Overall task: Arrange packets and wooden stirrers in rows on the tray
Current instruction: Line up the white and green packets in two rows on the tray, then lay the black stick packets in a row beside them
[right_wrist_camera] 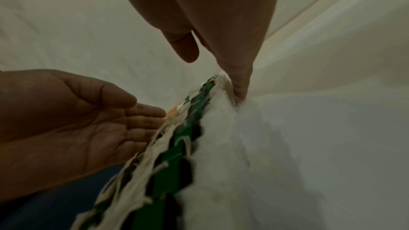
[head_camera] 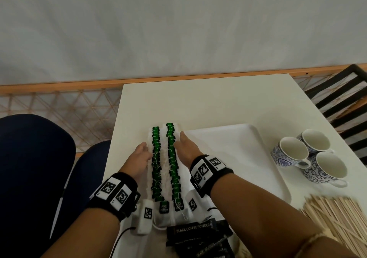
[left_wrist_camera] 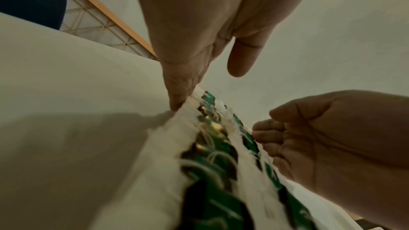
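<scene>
The white worktop (head_camera: 198, 102) carries a white tray (head_camera: 248, 158), three patterned cups (head_camera: 309, 158), wooden stirrers (head_camera: 333, 218) and black coffee packets (head_camera: 194, 236).

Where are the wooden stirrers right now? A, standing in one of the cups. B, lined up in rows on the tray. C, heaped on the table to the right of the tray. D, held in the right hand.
C: the wooden stirrers lie heaped on the table, right of the tray.

- A plain pale wall (head_camera: 178, 25) fills the upper half.
- A wooden rail (head_camera: 59, 86) with a diamond lattice (head_camera: 59, 116) runs below it.
- White table (head_camera: 208, 102).
- Blue chair (head_camera: 29, 158) off its left edge.
- Black slatted chair (head_camera: 345, 102) by the far right corner.
</scene>
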### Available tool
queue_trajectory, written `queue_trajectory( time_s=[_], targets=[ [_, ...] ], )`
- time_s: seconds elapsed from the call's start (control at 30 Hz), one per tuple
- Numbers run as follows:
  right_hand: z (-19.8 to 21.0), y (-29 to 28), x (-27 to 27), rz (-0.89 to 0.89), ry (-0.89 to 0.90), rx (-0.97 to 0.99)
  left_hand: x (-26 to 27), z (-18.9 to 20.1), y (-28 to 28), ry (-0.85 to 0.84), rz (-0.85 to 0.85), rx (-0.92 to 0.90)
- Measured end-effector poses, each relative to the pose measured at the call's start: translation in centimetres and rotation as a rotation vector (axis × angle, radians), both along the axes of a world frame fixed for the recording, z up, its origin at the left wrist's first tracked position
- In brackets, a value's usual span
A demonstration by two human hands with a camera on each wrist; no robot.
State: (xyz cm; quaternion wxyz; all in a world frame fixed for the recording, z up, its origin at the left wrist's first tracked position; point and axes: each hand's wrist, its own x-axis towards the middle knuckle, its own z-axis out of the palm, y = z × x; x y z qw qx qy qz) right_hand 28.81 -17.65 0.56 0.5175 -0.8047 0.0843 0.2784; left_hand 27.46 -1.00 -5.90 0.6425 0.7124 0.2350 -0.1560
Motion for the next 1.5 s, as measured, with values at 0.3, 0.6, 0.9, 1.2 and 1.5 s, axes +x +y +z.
queue_trajectory(
  time_s=[0.3, 0.6, 0.9, 1.2, 1.5],
  targets=[
    [-0.7, 0.4, 0.8, 0.023, -0.015, -0.024, 0.2, -0.4, -0.2, -0.005, 0.023, -0.006],
    [-1.1, 0.9, 1.8, -0.035, -0.043, -0.014, 0.7, 0.0, -0.4, -0.015, 0.023, 0.020],
    [-2.0, 1.0, 2.6, 0.015, -0.049, -0.049, 1.7, 0.6, -0.8, -0.019, -0.004, 0.071],
    [-0.4, -3.9, -1.4, 0.460, -0.312, -0.267, -5.8, 3.9, -0.1, -0.274, -0.398, 0.600],
    [-0.2, -10.2, -14.7, 1.025, -0.441, -0.677, -19.0, 3.1, 0.9, -0.256, -0.538, 0.624]
  ],
)
